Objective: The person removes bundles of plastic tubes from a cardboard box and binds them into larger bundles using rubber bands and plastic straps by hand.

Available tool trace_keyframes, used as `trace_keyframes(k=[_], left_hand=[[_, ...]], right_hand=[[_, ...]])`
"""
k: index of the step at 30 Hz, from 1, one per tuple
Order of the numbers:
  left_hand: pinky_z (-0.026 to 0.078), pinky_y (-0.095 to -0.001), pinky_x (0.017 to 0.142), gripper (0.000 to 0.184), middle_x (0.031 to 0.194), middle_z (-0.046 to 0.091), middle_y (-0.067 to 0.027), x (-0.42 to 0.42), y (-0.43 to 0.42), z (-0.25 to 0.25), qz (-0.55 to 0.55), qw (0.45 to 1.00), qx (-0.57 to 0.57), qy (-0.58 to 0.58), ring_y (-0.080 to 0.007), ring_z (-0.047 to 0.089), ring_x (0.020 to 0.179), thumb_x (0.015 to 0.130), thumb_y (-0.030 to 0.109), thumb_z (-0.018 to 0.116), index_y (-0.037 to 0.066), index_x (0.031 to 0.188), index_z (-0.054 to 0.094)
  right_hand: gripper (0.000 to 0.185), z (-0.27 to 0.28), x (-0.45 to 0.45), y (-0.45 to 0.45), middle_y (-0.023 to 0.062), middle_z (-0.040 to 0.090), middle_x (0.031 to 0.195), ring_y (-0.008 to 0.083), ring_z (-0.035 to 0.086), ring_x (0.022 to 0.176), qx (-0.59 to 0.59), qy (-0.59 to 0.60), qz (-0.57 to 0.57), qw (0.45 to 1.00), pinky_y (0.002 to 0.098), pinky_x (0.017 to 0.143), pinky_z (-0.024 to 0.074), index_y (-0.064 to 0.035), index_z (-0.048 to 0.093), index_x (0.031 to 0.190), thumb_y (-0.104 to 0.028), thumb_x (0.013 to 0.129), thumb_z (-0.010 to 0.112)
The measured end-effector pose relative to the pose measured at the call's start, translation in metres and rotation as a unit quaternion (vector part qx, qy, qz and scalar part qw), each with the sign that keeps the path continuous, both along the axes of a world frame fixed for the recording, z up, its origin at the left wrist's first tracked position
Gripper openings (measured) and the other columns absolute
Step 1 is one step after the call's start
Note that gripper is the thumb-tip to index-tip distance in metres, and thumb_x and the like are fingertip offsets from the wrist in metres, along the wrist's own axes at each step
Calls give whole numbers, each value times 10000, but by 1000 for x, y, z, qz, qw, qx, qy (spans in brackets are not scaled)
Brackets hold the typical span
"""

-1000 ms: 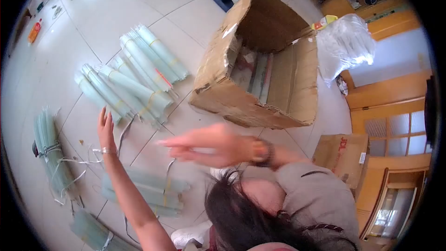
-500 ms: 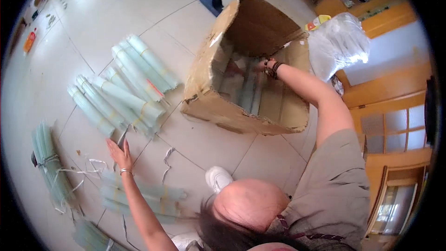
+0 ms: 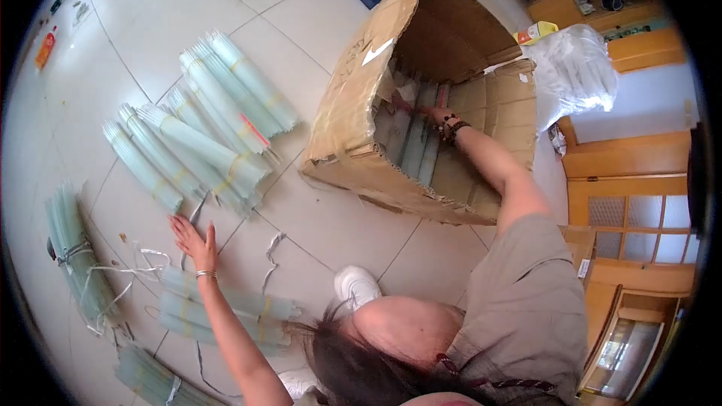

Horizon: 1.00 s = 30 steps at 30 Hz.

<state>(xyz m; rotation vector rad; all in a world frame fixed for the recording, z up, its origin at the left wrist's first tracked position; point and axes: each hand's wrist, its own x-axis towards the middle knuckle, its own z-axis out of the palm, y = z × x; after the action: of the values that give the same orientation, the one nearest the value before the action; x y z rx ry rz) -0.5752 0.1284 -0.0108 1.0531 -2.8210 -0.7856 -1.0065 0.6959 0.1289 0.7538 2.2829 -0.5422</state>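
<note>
Head view, forward and down

Counted at least 6 pale-green bundles (image 3: pixel 197 137) at upper left, 2 string-tied bundles (image 3: pixel 75 259) at lower left, 1 large open box (image 3: pixel 353 94) at upper centre, 1 plastic bag (image 3: pixel 575 71) at upper right, 2 white shoes (image 3: pixel 357 286) at lower centre.

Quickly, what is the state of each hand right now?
Left hand: open, nothing visible held.
Right hand: inside the cardboard box; whether it grips anything cannot be told.
</note>
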Motion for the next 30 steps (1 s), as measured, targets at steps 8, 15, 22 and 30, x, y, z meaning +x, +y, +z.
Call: trace_keyframes(k=[8,15,22,30], left_hand=[[-8,-561,1159,956,1636,21,-137,-2,-1,5,-6,1000,8,13,-299,-13,1510,889,516,583,48,1556,83],[-10,-562,1159,970,1634,17,-146,-1,0,6,-7,1000,27,14,-306,-13,1509,884,509,600,47,1556,74],[-7,-566,1158,973,1634,10,-149,-2,4,17,-2,999,41,20,-325,-17,1506,879,504,610,43,1554,82],[-13,-562,1159,978,1634,11,-146,-3,8,21,-1,999,31,21,-295,-22,1510,874,503,616,47,1555,81]], right_hand=[[573,-8,-30,-5,114,612,1224,214,645,891,9,63,118,991,379,736,534,-232,589,1306,-501,807,673],[587,-9,-30,3,117,635,1146,215,644,839,-2,66,173,983,375,696,529,-165,609,1268,-485,785,705],[605,-16,-9,23,119,658,1069,216,643,788,-52,47,199,977,371,657,523,-98,630,1229,-469,762,737],[631,-28,-14,31,122,685,981,217,641,729,-61,156,243,955,367,612,516,-22,653,1185,-450,737,774]])
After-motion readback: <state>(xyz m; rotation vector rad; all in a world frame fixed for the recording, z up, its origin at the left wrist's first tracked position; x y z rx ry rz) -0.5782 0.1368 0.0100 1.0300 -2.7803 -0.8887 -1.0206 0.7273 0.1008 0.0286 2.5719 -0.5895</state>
